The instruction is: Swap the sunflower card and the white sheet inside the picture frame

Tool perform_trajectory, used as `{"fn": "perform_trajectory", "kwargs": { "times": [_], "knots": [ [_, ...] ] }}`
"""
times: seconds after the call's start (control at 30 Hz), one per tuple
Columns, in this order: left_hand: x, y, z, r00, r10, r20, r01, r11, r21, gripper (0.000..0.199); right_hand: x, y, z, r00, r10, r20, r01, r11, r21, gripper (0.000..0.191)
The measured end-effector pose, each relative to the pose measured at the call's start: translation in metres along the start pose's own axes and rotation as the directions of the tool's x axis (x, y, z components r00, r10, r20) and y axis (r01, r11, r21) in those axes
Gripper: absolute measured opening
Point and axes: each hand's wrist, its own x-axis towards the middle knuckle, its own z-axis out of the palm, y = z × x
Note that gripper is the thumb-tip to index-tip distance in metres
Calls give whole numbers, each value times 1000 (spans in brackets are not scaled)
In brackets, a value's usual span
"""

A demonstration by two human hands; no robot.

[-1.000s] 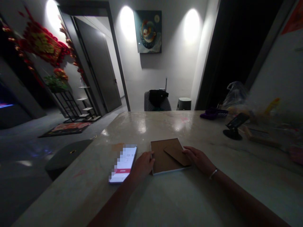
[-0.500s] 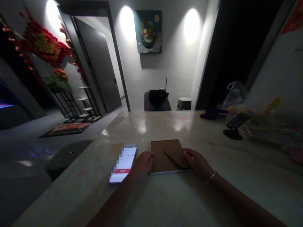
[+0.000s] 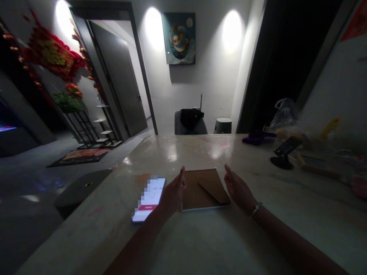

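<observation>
Brown board (image 3: 191, 193), white-edged (card (image 3: 214, 190) atop it darker brown); smartphone (image 3: 149, 199) screen white, banded red.

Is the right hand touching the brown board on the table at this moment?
Apart. The head view shows a narrow strip of the table between the raised right hand and the right edge of the brown board.

Bare hands (image 3: 239, 193), forearms (image 3: 286, 237); thin silver bangle (image 3: 256, 210) on R wrist (image 3: 251, 206)

Matt brown cardboard (image 3: 195, 191) on a glossy stone counter (image 3: 197, 244).
</observation>
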Motion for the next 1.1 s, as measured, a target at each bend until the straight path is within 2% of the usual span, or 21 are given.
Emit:
{"fn": "perform_trajectory", "kwargs": {
  "times": [0.1, 0.2, 0.33, 0.5, 0.6, 0.7, 0.8, 1.1],
  "knots": [
    [0, -3, 4, 988, -63, 139, 63, 998, 6, 78, -5, 6, 5, 999, 14, 47, -14, 1000, -3, 59],
    [-1, -3, 6, 977, -105, 185, 108, 994, -4, 74, -12, 10, 8, 996, 38, 79, -39, 999, 12, 62],
    [-3, -3, 7, 983, -67, 173, 68, 998, 2, 68, -15, 8, 3, 989, 82, 124, -87, 996, 35, 59],
    [-3, 1, 5, 983, -123, 133, 124, 992, -2, 55, -13, -5, -7, 987, 105, 125, -117, 989, 95, 46],
    [-3, 3, 3, 992, -83, 92, 87, 996, -37, 36, -13, -17, -8, 982, 81, 172, -105, 984, 140, 37],
    [-2, 4, 2, 993, -67, 98, 71, 997, -40, 18, -17, -26, -2, 967, 44, 250, -83, 986, 145, 44],
    [-1, 5, 3, 992, -80, 101, 82, 997, -12, 16, -19, -29, 4, 965, 27, 260, -60, 991, 118, 51],
    [-3, 9, -2, 992, -116, 47, 119, 991, -64, 19, -17, -35, -2, 968, 7, 249, -24, 998, 65, 40]
  ]
}}
